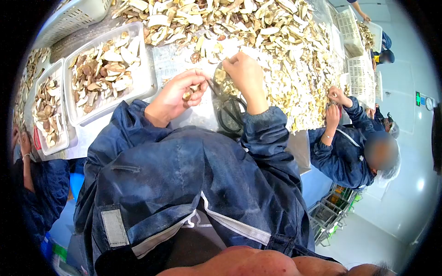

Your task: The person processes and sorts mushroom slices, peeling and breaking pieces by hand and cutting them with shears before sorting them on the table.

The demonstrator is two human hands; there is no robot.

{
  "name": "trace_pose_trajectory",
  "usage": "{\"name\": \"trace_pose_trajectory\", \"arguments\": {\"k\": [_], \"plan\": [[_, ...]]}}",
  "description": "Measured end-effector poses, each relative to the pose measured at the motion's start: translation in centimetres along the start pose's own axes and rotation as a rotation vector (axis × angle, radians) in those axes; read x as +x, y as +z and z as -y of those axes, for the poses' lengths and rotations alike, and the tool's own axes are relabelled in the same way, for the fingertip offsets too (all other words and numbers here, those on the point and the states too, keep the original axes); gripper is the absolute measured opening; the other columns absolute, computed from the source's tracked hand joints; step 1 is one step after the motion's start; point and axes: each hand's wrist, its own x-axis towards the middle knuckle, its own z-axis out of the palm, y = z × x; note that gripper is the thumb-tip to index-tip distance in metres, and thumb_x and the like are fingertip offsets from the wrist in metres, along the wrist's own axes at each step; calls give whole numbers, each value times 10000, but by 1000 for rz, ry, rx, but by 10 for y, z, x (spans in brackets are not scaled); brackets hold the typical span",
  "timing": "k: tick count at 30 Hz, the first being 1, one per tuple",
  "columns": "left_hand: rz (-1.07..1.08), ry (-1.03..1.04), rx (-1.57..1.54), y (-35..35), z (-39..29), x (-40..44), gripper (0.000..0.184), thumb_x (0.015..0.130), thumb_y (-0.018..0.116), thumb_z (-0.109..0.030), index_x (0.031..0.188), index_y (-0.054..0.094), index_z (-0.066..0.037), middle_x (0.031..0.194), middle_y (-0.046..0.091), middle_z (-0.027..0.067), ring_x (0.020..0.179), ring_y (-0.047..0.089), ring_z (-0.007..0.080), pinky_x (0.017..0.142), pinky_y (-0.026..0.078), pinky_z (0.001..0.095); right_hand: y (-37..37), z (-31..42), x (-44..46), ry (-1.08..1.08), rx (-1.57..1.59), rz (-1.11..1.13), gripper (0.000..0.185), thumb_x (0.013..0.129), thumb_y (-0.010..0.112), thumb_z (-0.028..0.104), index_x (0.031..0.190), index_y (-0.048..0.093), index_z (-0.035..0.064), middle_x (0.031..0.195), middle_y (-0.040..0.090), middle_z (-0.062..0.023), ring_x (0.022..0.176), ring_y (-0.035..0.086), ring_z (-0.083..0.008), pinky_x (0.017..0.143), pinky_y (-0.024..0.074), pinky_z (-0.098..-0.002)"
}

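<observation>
My left hand (178, 96) is curled shut around a mushroom piece (188, 94), just above the table in front of my chest. My right hand (246, 76) is beside it, fingers bent and pressed together at the near edge of the spread of sliced mushrooms (294, 69). What lies between those fingertips is too small to make out. A pair of scissors (231, 115) with black handles lies between my hands, its blades pointing toward my left fingertips. A few loose slices lie near my right fingers.
Left of me stand a clear tub (149, 76) and a smaller tub (66, 131), both holding mushroom pieces. A white basket (76, 20) is behind them. Co-workers sit close on both sides; the right one's hands (332, 117) are at the pile. More baskets (361, 76) stand beyond.
</observation>
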Motion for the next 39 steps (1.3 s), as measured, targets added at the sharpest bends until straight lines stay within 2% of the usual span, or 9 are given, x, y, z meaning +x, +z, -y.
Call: {"name": "trace_pose_trajectory", "arguments": {"k": [5, 12, 19, 23, 24, 27, 28, 31, 39], "plan": [[27, 2, -20, -1, 0, -1, 169, 986, 519, -97, 1113, 585, -7, 864, 580, 51, 578, 485, 73, 469, 361, 203, -3, -15, -8, 10, 120, 8, 216, 788, 713, 254, 816, 696, 40, 762, 706, -162, 722, 698, -324, 669, 537, -400], [-89, -92, -33, 23, 1, -4, 288, 1051, 442, -274, 1162, 574, -43, 934, 628, 75, 698, 571, 123, 483, 400, 235, -43, 24, -51, 3, 847, 302, 229, 874, 711, 197, 895, 687, -30, 719, 678, -125, 649, 662, -178, 640, 520, -296], [7, -40, 49, 3, 5, -1, 230, 1038, 477, -227, 1127, 569, -36, 910, 590, 63, 677, 543, 106, 485, 402, 229, -16, -19, -1, -191, -99, -328, 319, 816, 753, 298, 890, 689, -5, 817, 669, -166, 720, 661, -361, 668, 533, -437], [-19, -30, 39, 6, 1, -3, 191, 1017, 509, -177, 1121, 568, -29, 884, 573, 62, 657, 524, 106, 478, 389, 225, -4, -31, 9, -113, -122, -259, 323, 812, 737, 321, 824, 689, 2, 821, 656, -171, 735, 654, -373, 689, 523, -474], [-10, -19, 30, 4, 1, -3, 187, 1015, 510, -174, 1117, 569, -29, 886, 575, 63, 657, 525, 106, 477, 389, 226, -3, -36, 10, -130, -138, -280, 324, 846, 708, 321, 819, 690, -1, 760, 642, -153, 666, 647, -321, 641, 517, -441], [-4, -16, 22, 4, 2, -3, 180, 1012, 510, -168, 1110, 572, -30, 887, 578, 65, 658, 528, 108, 479, 391, 230, -14, -51, 9, 145, 490, -8, 322, 887, 686, 299, 822, 687, -16, 682, 624, -98, 604, 605, -205, 581, 493, -357], [-2, -20, 24, 5, 1, -3, 178, 1012, 510, -166, 1108, 574, -30, 887, 578, 65, 658, 529, 109, 481, 393, 231, -18, -51, 7, 240, 778, 92, 315, 920, 664, 274, 822, 683, -26, 627, 595, -30, 578, 518, -95, 529, 422, -259], [-30, -37, 46, 7, 1, -3, 179, 1012, 511, -173, 1102, 578, -34, 888, 586, 59, 670, 537, 113, 499, 409, 236, -25, -60, 6, 296, 993, 282, 296, 923, 674, 249, 826, 675, -31, 655, 601, 0, 562, 469, -50, 503, 355, -201], [-69, 8, 79, 3, 2, -1, 276, 1039, 471, -290, 1137, 586, -58, 983, 642, 59, 787, 605, 145, 603, 490, 257, -32, -29, -6, 201, 859, 140, 233, 924, 693, 211, 847, 671, -7, 720, 597, 21, 621, 471, -30, 539, 355, -195]]}}
